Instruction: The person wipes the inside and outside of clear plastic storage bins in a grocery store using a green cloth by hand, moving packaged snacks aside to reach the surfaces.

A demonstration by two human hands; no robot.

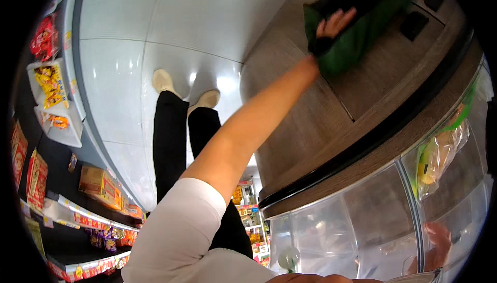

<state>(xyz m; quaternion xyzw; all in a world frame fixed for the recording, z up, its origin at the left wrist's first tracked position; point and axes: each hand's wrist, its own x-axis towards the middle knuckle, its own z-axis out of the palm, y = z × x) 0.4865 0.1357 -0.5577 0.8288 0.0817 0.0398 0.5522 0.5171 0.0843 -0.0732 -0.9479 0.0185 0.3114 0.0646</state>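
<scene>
My left arm, in a white sleeve, stretches across to the upper right. At its end my left hand lies over a dark green bag with a black handle, its fingers extended and a little apart. Around the wrist is a black band; blur hides whether it is a bag strap. The bag is in front of the wood-look cabinet. At the bottom edge my right hand is mostly cut off, beside a clear-fronted display case. What it holds is hidden.
A packaged bread item sits behind the clear panels, which also show a hand's reflection. A black rail curves along the cabinet top. Shelves of packaged snacks and cartons line the left, beside the glossy tiled floor.
</scene>
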